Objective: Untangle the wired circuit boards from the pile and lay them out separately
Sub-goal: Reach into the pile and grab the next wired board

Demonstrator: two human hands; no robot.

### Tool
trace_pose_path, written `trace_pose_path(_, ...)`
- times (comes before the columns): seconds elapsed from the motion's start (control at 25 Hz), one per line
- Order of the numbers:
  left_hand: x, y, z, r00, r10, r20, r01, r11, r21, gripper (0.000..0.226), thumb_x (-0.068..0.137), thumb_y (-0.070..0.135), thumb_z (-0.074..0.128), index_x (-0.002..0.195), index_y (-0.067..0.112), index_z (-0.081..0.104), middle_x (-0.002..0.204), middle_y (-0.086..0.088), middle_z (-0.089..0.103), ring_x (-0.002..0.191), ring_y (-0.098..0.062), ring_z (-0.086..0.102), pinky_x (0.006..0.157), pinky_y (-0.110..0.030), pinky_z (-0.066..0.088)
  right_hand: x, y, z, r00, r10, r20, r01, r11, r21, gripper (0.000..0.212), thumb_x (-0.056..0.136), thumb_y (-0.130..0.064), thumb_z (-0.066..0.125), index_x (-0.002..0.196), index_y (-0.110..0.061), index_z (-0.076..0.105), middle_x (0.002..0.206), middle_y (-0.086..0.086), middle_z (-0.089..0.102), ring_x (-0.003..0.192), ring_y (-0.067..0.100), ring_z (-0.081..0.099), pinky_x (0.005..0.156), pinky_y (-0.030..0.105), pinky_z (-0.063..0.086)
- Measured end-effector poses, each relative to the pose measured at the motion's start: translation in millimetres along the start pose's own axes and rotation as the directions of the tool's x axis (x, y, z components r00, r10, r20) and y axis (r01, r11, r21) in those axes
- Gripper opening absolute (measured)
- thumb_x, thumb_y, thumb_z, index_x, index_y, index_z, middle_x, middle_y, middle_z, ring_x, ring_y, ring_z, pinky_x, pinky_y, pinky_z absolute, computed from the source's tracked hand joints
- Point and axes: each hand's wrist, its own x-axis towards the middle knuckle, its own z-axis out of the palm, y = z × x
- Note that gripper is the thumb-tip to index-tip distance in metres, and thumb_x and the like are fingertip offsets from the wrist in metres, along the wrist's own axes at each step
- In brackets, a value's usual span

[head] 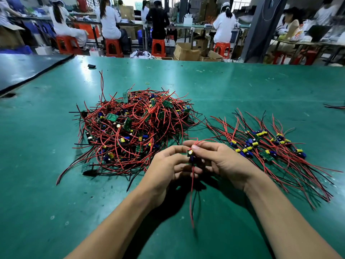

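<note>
Green matte mat (242,86) covers the table, scuffed, w/ glare streaks. Centre-left sits a big tangled pile (134,126): thin red & black wires, small green boards, yellow & blue cylindrical caps. Right of it, the sorted boards (270,146) lie fanned in a rough row, wires splayed out flat. Left hand (168,165) & right hand (220,161) meet just in front of the pile, fingers curled, tips pinching 1 held board (190,153) between them above the mat. Its red wire (191,193) hangs down. Board print too small to read.
</note>
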Motion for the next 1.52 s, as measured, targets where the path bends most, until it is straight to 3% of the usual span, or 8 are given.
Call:
trace_pose_path(0.16, -0.7, 0.6, -1.8, 0.995, -0.064, 0.073, 0.065, 0.998, -0.013, 0.031, 0.084, -0.008, 0.042, 0.104, -0.002, 0.064, 0.078, -0.022, 0.068, 0.054, -0.029, 0.063, 0.052, -0.030, 0.056, -0.5, 2.0, 3.0, 0.994, -0.083, -0.068, 0.078, 0.995, -0.067, 0.040, 0.074, -0.043, 0.082, 0.104, -0.018, 0.078, 0.095, 0.007, 0.072, 0.080, 0.026, 0.058, 0.075, 0.039, 0.050)
trace_pose_path(0.32, -2.8, -1.8, -0.8, 0.993, -0.041, 0.110, 0.040, 0.999, 0.010, 0.018, 0.084, 0.013, 0.062, 0.096, 0.001, 0.067, 0.080, -0.020, 0.070, 0.059, -0.029, 0.066, 0.054, -0.031, 0.057, -1.5, 0.6, 4.2, 0.972, -0.195, -0.128, 0.176, 0.974, -0.143, 0.032, 0.071, -0.041, 0.083, 0.087, -0.015, 0.079, 0.082, 0.008, 0.067, 0.078, 0.025, 0.045, 0.066, 0.033, 0.035)
trace_pose_path(0.48, -3.7, -5.3, -5.1, 0.991, 0.048, 0.125, -0.069, 0.983, 0.168, 0.011, 0.089, 0.004, 0.064, 0.090, 0.009, 0.074, 0.088, -0.017, 0.075, 0.070, -0.030, 0.073, 0.062, -0.032, 0.060, -6.0, -3.0, 10.6, 0.975, -0.213, -0.067, 0.209, 0.976, -0.058, 0.025, 0.079, -0.027, 0.076, 0.092, -0.006, 0.078, 0.088, 0.009, 0.075, 0.078, 0.014, 0.065, 0.067, 0.021, 0.053)
trace_pose_path(0.72, -4.8, -10.0, -3.9, 0.974, 0.222, 0.049, -0.218, 0.851, 0.477, 0.021, 0.086, 0.014, 0.056, 0.081, 0.009, 0.075, 0.069, -0.017, 0.069, 0.062, -0.020, 0.061, 0.061, -0.033, 0.050, -4.4, -1.4, 19.8, 0.959, -0.282, -0.016, 0.264, 0.916, -0.301, 0.021, 0.093, -0.016, 0.067, 0.109, -0.006, 0.075, 0.100, 0.006, 0.074, 0.088, 0.008, 0.068, 0.079, 0.017, 0.051)
trace_pose_path(1.08, -2.8, -13.6, 3.7, 0.993, 0.111, -0.029, -0.098, 0.955, 0.280, 0.019, 0.096, 0.008, 0.056, 0.087, 0.008, 0.073, 0.066, -0.017, 0.070, 0.055, -0.027, 0.068, 0.053, -0.035, 0.059, -1.8, -0.3, 16.7, 0.734, -0.644, -0.216, 0.350, 0.631, -0.692, 0.012, 0.086, -0.023, 0.079, 0.075, -0.022, 0.074, 0.075, -0.010, 0.072, 0.076, 0.002, 0.067, 0.073, 0.015, 0.047)
trace_pose_path(1.2, -3.6, -16.9, 6.5, 0.982, 0.187, 0.007, -0.176, 0.912, 0.369, 0.022, 0.100, 0.011, 0.053, 0.091, 0.013, 0.073, 0.066, -0.013, 0.069, 0.055, -0.024, 0.068, 0.052, -0.029, 0.057, -0.1, -1.7, 15.9, 0.841, -0.473, -0.262, 0.272, 0.789, -0.550, 0.015, 0.091, -0.029, 0.074, 0.080, -0.019, 0.073, 0.070, -0.014, 0.070, 0.065, -0.002, 0.062, 0.068, 0.013, 0.047)
trace_pose_path(1.32, -0.2, -16.5, 7.3, 0.981, 0.195, -0.014, -0.181, 0.935, 0.304, 0.031, 0.101, 0.013, 0.050, 0.083, 0.012, 0.076, 0.068, -0.014, 0.067, 0.057, -0.024, 0.064, 0.055, -0.035, 0.059, 2.5, 1.6, 16.8, 0.947, -0.277, -0.161, 0.165, 0.852, -0.497, 0.018, 0.097, -0.032, 0.065, 0.103, -0.018, 0.075, 0.103, -0.008, 0.068, 0.080, 0.005, 0.065, 0.076, 0.027, 0.054)
trace_pose_path(1.52, 1.0, -12.4, 1.0, 0.984, 0.176, 0.012, -0.175, 0.963, 0.206, 0.025, 0.100, 0.016, 0.054, 0.094, 0.010, 0.078, 0.087, -0.019, 0.073, 0.072, -0.025, 0.066, 0.061, -0.032, 0.061, -0.7, 1.0, 12.9, 0.956, -0.292, -0.023, 0.255, 0.867, -0.428, 0.024, 0.097, -0.027, 0.062, 0.115, -0.017, 0.075, 0.108, 0.003, 0.068, 0.094, 0.008, 0.067, 0.078, 0.020, 0.053)
